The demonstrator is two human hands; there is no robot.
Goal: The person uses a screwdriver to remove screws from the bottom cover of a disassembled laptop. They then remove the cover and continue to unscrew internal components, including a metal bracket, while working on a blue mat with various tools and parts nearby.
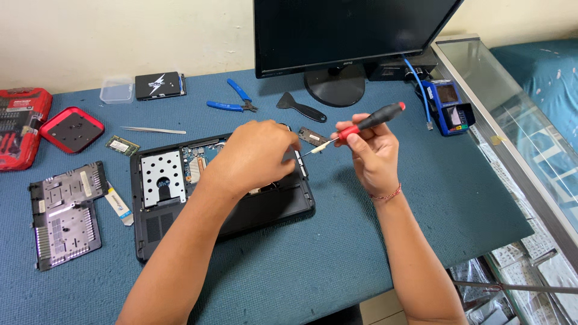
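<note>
One laptop [223,192], one screwdriver [367,123], one monitor [349,33], one pliers [232,101]

Single head-worn view, looking down and forward from above the person's seat onto a blue-covered table [337,265], near enough that both forearms enter from the bottom edge. It faces the rear wall [120,36], with a monitor [349,30] cut off at top and a glass counter [512,102] at right.

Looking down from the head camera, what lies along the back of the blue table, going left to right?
Red tool case → red lid → clear plastic box → black drive → blue pliers → black scraper → monitor stand → card terminal.
</note>
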